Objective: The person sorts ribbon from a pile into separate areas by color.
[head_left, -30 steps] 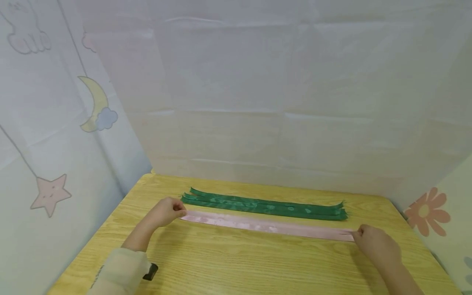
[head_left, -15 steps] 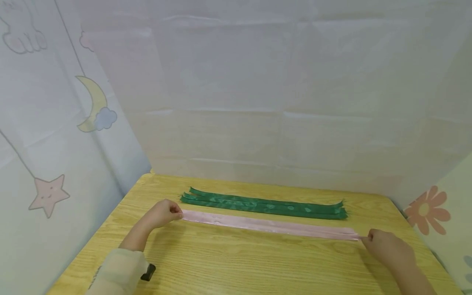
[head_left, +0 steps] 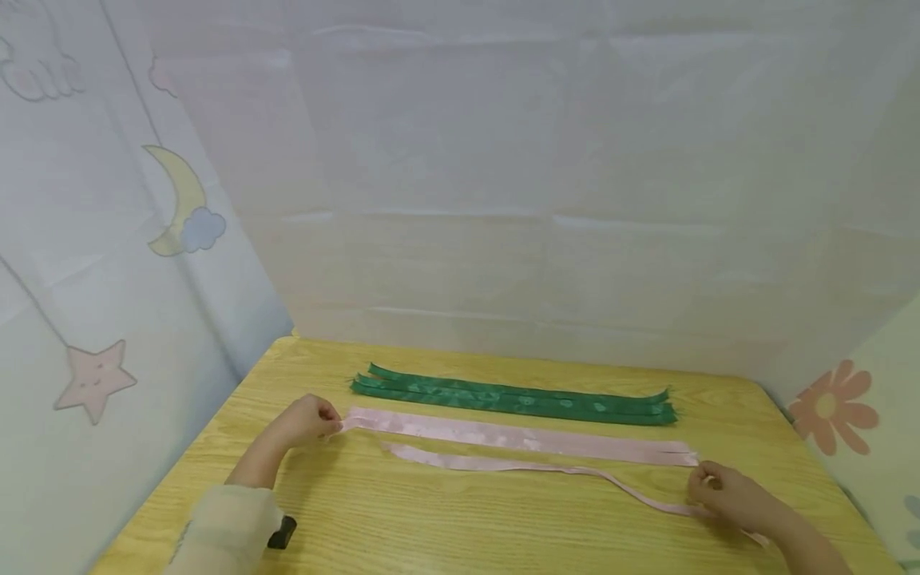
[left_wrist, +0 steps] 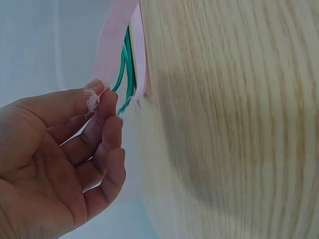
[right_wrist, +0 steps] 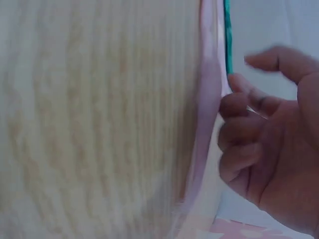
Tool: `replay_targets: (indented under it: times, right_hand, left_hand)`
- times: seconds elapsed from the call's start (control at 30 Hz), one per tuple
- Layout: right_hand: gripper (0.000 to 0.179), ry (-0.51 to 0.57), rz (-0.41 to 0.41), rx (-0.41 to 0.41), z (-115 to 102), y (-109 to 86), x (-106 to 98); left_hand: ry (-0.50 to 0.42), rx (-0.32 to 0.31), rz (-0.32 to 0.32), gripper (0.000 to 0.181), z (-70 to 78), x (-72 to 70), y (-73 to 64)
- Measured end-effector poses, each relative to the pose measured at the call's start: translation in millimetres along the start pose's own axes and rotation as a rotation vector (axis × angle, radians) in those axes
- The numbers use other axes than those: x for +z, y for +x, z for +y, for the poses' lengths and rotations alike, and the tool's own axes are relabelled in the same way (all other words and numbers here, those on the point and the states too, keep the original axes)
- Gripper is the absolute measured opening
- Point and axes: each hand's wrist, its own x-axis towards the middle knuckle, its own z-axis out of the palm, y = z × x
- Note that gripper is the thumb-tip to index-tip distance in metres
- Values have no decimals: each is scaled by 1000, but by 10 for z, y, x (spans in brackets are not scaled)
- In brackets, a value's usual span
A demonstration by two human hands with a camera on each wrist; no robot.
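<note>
Frayed threads stick out between the thumb and fingertips of my left hand [head_left: 305, 421], which pinches one end of a pink satin ribbon [left_wrist: 113, 47]. Toward the right, flat pink ribbons [head_left: 517, 439] stretch side by side across the table. Closer to me lies a loose pink ribbon [head_left: 496, 463]; it narrows, twists and runs under my right hand [head_left: 736, 499]. That hand holds nothing: in the right wrist view its thumb [right_wrist: 279, 59] is apart from the index finger, while the other fingers are loosely curled. They overlap the edge of the pink ribbon [right_wrist: 208, 99] there.
Behind the pink ribbons, several green ribbons [head_left: 517, 397] lie together lengthwise, their frayed ends lifting. The wooden table [head_left: 446, 527] ends at a pale backdrop [head_left: 446, 271]. A black clip-like piece [head_left: 283, 533] shows beside my left sleeve [head_left: 230, 523].
My right hand has let go of the pink ribbon's end and come slightly nearer. A loose pink ribbon now lies in front of the others. My left hand moved slightly left, still pinching.
</note>
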Motion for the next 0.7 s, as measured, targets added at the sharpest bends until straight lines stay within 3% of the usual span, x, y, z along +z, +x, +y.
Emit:
replay_targets:
  times: [0.1, 0.17, 0.37, 0.53, 0.7]
  right_hand:
    - [20, 15, -57, -41, 3, -16, 5]
    - [20, -43, -58, -42, 5, -39, -2]
    - [19, -264, 82, 44, -1, -84, -42]
    - [23, -285, 195, 132, 16, -97, -108]
    - [26, -271, 186, 150, 75, -88, -178]
  left_hand:
    - [6, 2, 1, 10, -20, 12, 14]
    - [8, -3, 8, 10, -34, 11, 13]
    - [8, -2, 2, 10, -73, 12, 0]
    - [31, -9, 24, 10, -109, 50, 31]
    - [50, -41, 50, 7, -138, 118, 77]
